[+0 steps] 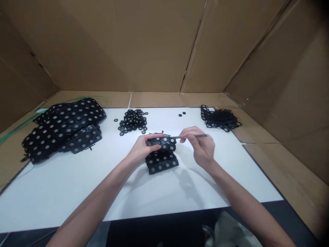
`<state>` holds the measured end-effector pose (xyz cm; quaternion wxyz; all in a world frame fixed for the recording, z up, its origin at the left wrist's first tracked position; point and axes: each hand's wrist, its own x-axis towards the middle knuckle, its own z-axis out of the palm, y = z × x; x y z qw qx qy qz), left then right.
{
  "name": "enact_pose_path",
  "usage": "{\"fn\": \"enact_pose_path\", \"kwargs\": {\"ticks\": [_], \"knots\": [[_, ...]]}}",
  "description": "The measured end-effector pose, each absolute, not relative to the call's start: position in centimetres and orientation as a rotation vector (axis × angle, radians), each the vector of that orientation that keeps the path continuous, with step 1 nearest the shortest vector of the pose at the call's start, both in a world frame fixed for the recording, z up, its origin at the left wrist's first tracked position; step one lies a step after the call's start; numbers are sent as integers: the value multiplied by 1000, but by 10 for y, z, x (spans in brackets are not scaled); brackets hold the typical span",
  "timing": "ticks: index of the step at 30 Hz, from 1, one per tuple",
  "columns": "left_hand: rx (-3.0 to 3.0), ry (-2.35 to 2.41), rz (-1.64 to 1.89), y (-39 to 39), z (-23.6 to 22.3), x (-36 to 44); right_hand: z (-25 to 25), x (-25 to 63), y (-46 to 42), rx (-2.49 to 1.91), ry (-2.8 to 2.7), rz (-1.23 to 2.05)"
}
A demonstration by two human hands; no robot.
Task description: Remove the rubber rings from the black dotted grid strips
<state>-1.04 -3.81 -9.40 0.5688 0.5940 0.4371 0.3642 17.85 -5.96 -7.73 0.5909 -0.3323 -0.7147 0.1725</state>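
In the middle of the white table a small black sheet with rows of pale round dots (162, 164) lies folded, its upper part raised. My left hand (142, 146) pinches that upper part between thumb and fingers from the left. To the right, my right hand (202, 145) is closed around a thin metallic tool (202, 135), perhaps tweezers. The tool points left, and its tip reaches the sheet's upper right edge. Whether the tip holds anything is too small to see.
A large black dotted piece (64, 127) lies at left beside green strands (17, 132). Small dark discs (133, 120) are heaped behind my hands, with two loose discs (180, 115) farther right. Black looped frames (221, 118) are piled at back right. Cardboard walls (128, 44) surround the table (102, 192).
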Motion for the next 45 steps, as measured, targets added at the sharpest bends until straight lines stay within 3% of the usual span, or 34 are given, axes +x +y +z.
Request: {"fn": "enact_pose_path", "kwargs": {"ticks": [45], "knots": [[1429,1105,963,-45,-85,-5,-85,176,-60,-662,-1869,329]]}}
